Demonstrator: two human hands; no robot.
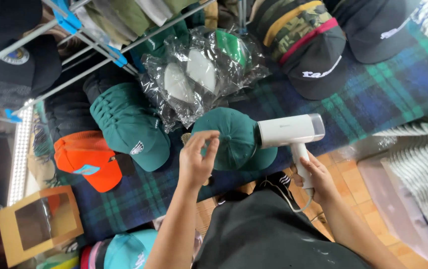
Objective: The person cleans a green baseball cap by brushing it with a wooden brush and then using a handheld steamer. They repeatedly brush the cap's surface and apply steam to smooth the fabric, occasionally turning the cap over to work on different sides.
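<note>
My left hand (197, 158) holds up a dark green cap (234, 137) by its side, fingers curled on the fabric. My right hand (318, 180) grips the handle of a white handheld garment steamer (291, 132). The steamer's head points left and touches the cap's crown. A cord runs down from the steamer's handle toward my dark apron (269, 234).
A blue and green plaid cloth (393, 89) covers the table. On it lie a stack of green caps (129, 127), an orange cap (88, 159), black caps (318, 62) and clear plastic bags (199, 74). A metal rack (89, 45) stands at the left, with a cardboard window box (39, 224) below.
</note>
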